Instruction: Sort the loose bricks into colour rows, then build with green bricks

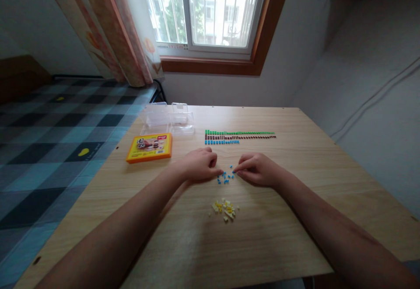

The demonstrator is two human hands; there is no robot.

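Observation:
A loose group of small blue building bricks (226,180) lies on the table between my two hands. My left hand (201,164) is at the left edge of this group, one digit stretched out to the bricks and a gap between it and the curled fingers. From the right, my right hand (257,169) has its fingertips pinched together at a blue brick. Beyond the hands stretch three neat rows: green bricks (241,133), dark brown bricks (241,137) and a shorter row of blue bricks (221,142). Nearer to me is a small heap of yellow and cream bricks (225,209).
A yellow-orange box (149,147) with a printed picture lies on the left of the wooden table (269,245). Behind it stand clear plastic containers (167,118). A bed with a checked cover (65,149) is at the left, a window (210,9) ahead.

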